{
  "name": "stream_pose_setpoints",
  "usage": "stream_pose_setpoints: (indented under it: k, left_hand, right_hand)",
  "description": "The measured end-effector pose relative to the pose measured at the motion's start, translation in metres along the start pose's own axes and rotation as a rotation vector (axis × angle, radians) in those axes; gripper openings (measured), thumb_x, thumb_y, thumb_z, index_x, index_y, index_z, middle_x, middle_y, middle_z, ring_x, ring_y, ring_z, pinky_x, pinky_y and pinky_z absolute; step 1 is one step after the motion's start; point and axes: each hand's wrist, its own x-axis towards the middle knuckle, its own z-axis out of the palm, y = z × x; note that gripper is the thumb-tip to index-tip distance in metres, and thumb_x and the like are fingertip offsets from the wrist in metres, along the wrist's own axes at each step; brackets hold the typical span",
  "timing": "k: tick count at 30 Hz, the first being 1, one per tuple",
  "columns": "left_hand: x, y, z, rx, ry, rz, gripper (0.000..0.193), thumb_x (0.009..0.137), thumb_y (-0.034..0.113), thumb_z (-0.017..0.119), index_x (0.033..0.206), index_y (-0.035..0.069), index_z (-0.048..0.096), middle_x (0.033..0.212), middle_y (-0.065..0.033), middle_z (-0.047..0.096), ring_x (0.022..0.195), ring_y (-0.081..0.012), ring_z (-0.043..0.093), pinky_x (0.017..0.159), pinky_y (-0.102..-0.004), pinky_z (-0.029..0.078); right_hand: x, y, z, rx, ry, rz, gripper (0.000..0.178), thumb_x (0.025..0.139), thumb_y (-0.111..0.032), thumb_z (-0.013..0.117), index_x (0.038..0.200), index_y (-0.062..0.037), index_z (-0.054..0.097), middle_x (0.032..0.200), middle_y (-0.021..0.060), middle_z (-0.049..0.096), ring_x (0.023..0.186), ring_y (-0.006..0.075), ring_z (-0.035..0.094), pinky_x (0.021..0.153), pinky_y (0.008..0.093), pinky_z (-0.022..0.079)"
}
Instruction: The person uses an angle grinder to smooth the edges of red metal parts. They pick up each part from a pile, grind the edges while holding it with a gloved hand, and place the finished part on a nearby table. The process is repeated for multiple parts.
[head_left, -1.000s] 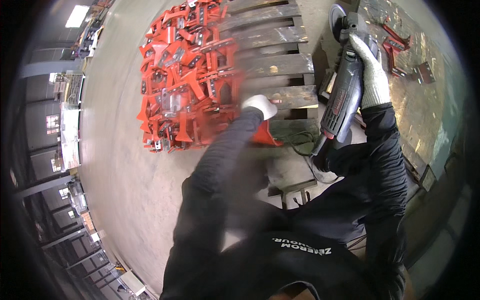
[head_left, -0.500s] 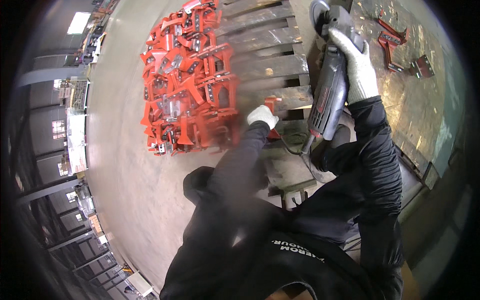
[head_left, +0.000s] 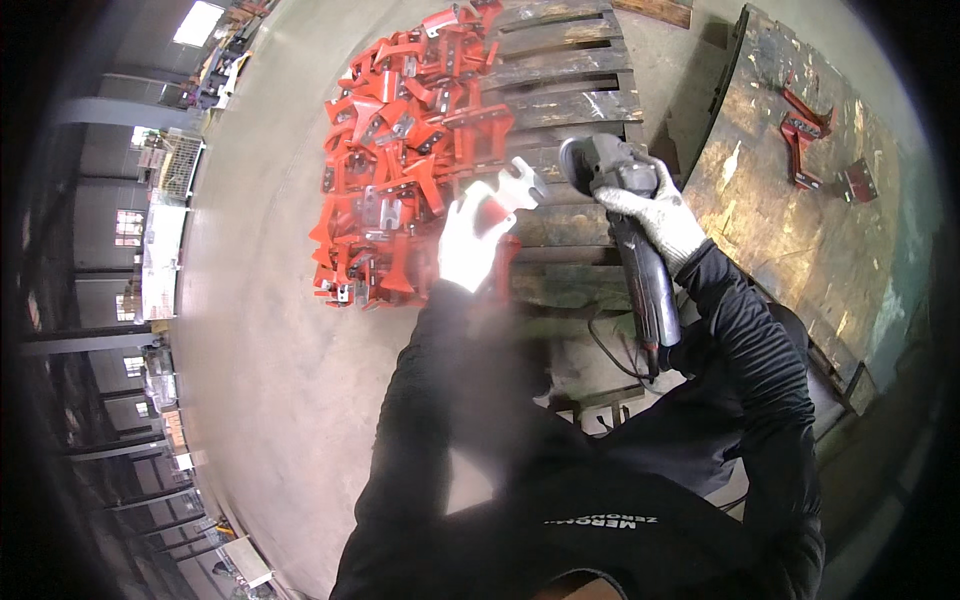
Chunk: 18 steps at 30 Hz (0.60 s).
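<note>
In the head view, the white-gloved left hand (head_left: 467, 243) at 12 o'clock has its grip closed on a silver, fork-ended metal bracket (head_left: 521, 187) jutting toward 1 o'clock, and the white-gloved right hand (head_left: 656, 218) at 2 o'clock has its grip wrapped around a long black angle grinder (head_left: 648, 288). Red metal brackets (head_left: 385, 165) lie heaped at 11 o'clock beside the bare slats of a dark wooden pallet (head_left: 570, 69).

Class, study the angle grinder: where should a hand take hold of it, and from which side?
Probably best around the long, slim body of the angle grinder, coming from the right: the disc sits at its upper left end, away from that approach. The right hand grips from that side, close behind the disc end.
</note>
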Motion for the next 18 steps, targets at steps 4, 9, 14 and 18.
stream_pose_setpoints:
  k: [4,9,14,18]
  left_hand:
    - [-0.003,-0.045,0.002,-0.056,0.113,0.179,0.047,0.083,0.012,0.08,0.125,0.001,0.063,0.121,-0.0136,0.06,0.105,-0.0262,0.065,0.086,-0.0352,0.055]
    - [0.004,-0.055,0.007,0.046,0.017,0.152,0.046,0.077,0.0,0.072,0.122,0.004,0.064,0.116,-0.0089,0.06,0.096,-0.0226,0.067,0.077,-0.0335,0.056]
    - [0.001,-0.058,0.006,0.065,0.017,0.146,0.045,0.076,0.0,0.072,0.12,0.006,0.065,0.113,-0.0068,0.062,0.093,-0.024,0.067,0.078,-0.0334,0.056]
    - [0.002,-0.051,-0.004,-0.003,0.069,0.16,0.044,0.076,0.0,0.073,0.12,0.004,0.065,0.114,-0.0095,0.062,0.097,-0.0256,0.067,0.081,-0.0339,0.056]
  right_hand:
    - [0.008,0.008,0.013,0.042,-0.101,0.127,0.083,0.083,-0.022,0.087,0.149,-0.0114,0.038,0.106,0.0112,0.065,0.08,0.0186,0.068,0.069,0.0341,0.06]
    - [0.018,0.007,0.025,0.053,-0.152,0.224,0.073,0.085,-0.023,0.085,0.143,-0.0102,0.043,0.1,0.0092,0.066,0.079,0.0178,0.069,0.068,0.0351,0.06]
    - [0.022,0.002,0.039,0.215,-0.162,0.192,0.06,0.084,-0.015,0.086,0.129,-0.0088,0.046,0.087,0.0089,0.066,0.065,0.0176,0.066,0.057,0.0331,0.057]
    - [0.024,0.011,0.029,0.105,-0.218,0.247,0.056,0.09,-0.024,0.079,0.134,-0.0076,0.05,0.098,0.0104,0.069,0.08,0.0185,0.07,0.07,0.0354,0.061]
